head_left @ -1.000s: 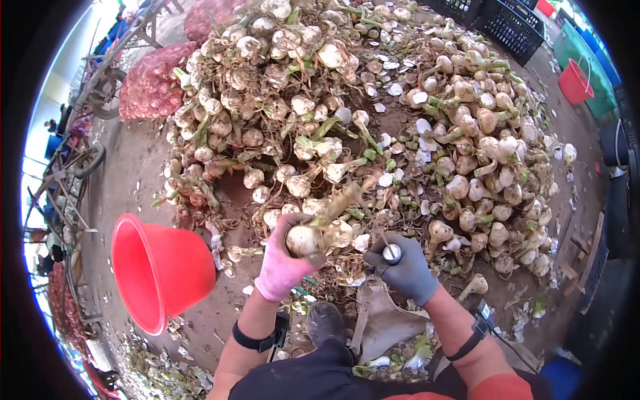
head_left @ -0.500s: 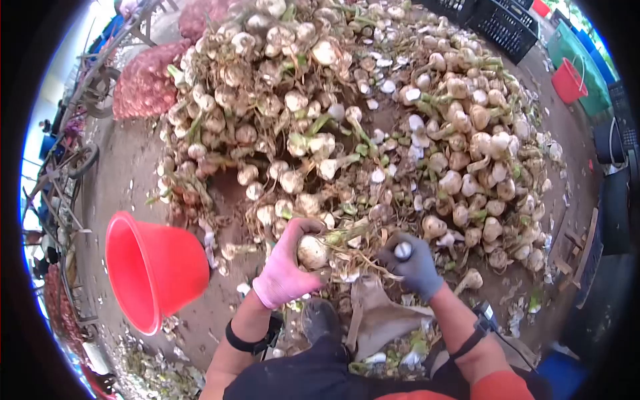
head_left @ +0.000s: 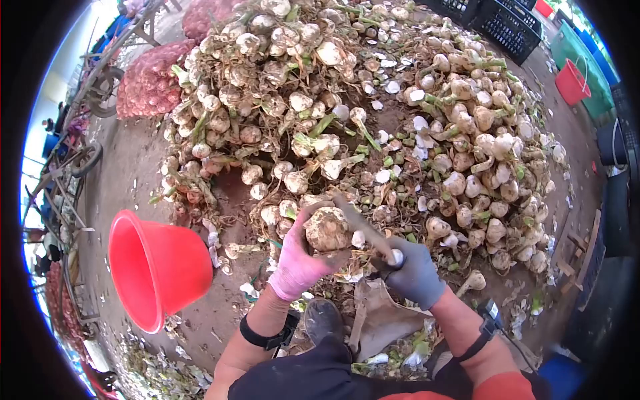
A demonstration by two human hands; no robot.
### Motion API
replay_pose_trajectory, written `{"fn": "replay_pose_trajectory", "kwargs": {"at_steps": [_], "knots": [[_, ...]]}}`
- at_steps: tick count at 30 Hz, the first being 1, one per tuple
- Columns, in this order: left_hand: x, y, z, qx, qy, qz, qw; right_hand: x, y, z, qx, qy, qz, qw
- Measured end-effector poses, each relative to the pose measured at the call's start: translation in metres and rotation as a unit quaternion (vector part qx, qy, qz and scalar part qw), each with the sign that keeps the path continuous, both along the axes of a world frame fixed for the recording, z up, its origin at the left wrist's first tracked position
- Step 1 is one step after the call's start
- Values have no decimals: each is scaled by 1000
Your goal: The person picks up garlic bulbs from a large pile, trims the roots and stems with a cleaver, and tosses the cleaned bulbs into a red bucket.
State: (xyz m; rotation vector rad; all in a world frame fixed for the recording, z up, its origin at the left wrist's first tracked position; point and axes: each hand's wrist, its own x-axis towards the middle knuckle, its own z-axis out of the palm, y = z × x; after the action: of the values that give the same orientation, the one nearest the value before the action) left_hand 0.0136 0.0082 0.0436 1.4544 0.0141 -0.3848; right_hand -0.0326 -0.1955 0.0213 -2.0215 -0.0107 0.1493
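My left hand (head_left: pixel 299 260), in a pink glove, holds a large garlic bulb (head_left: pixel 327 229) with its root side turned up. To the right, my right hand (head_left: pixel 412 273), in a grey glove, is closed on the handle of a knife (head_left: pixel 364 227). The blade is blurred and slants up and left to the bulb's right edge. Behind my hands lies a big heap of garlic with stalks (head_left: pixel 267 100), and a second heap of garlic (head_left: pixel 487 153) spreads to the right.
A red bucket (head_left: pixel 163 270) lies tilted at the left. Pink net sacks (head_left: pixel 150 80) stand at the back left. Black crates (head_left: pixel 507 30) and another red bucket (head_left: pixel 572 81) are at the back right. My boot (head_left: pixel 324 320) is below my hands.
The bulb in my left hand has turned, and its stalk no longer shows. My right hand has tilted, and the knife blade now shows beside the bulb.
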Motion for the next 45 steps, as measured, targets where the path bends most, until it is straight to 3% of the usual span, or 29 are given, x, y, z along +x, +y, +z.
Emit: {"fn": "replay_pose_trajectory", "kwargs": {"at_steps": [1,2,3,6,9,10,11,13,14,15,16,17,19,20,21,22,23,24,25,28,31,32,33,35,37,38,39,41,45], "knots": [[0,0,-5,64,-47,-24,997,3,2,15,-2,1,-3,1000],[2,-2,-1,-37,70,-71,994,5,4,27,-48,-34,46,997],[1,-3,2,-37,71,-72,994,7,5,33,-94,-70,96,989],[-4,2,-6,85,-98,-117,985,6,7,29,-120,-89,134,980],[-6,2,7,116,-118,-126,978,2,7,28,-136,-92,154,974],[-7,-2,10,103,-3,-113,988,0,7,28,-138,-92,162,973],[-8,-2,4,104,-1,-115,988,0,7,24,-137,-90,162,973],[-13,0,-21,61,44,-95,993,0,8,10,-149,-114,164,968],[-15,-1,-23,-38,-29,-97,994,0,8,6,-149,-113,164,969],[-17,-3,-22,-37,-28,-96,994,0,10,3,-153,-126,157,968],[-20,-5,-17,-173,132,-57,974,0,11,0,-156,-139,149,966],[-21,-7,-11,-299,286,-15,910,0,12,-3,-154,-138,149,967],[-22,-5,-12,-333,321,-2,887,1,12,-10,-132,-148,140,970],[-25,-7,-8,-163,182,-42,969,1,11,-15,-131,-146,138,971],[-29,-8,-3,14,30,-81,996,3,7,-22,-128,-138,124,974],[-35,-11,1,86,-31,-106,990,6,2,-33,-125,-131,111,977],[-40,-15,8,156,-95,-132,974,13,-9,-61,-225,-17,15,974],[-42,-21,29,97,4,-223,970,14,-31,-63,-201,28,-49,978],[-41,-22,25,106,-50,-237,964,23,-43,-66,-173,63,-105,977],[-19,-31,5,-21,179,-67,981,-1,-34,-86,-80,-12,-128,988],[10,-55,-18,66,142,-63,986,-12,-22,-97,36,115,-136,983],[10,-68,-13,-79,106,-72,989,-11,-23,-109,36,117,-132,984],[8,-77,7,-222,72,-80,969,-16,-22,-119,127,100,-135,977],[26,-70,28,-257,71,-134,954,-16,-19,-117,219,80,-136,963],[57,-50,7,10,-62,-95,993,-1,-16,-89,137,136,-130,973],[70,-37,-12,282,-113,-85,949,2,-14,-84,165,139,-150,965],[77,-24,-35,532,-151,-68,830,3,-16,-82,165,139,-154,964],[77,-9,-72,702,-141,-142,684,5,-18,-80,137,144,-136,971],[76,-4,-91,732,-149,-148,648,-3,-14,-89,178,157,-155,959]]}}
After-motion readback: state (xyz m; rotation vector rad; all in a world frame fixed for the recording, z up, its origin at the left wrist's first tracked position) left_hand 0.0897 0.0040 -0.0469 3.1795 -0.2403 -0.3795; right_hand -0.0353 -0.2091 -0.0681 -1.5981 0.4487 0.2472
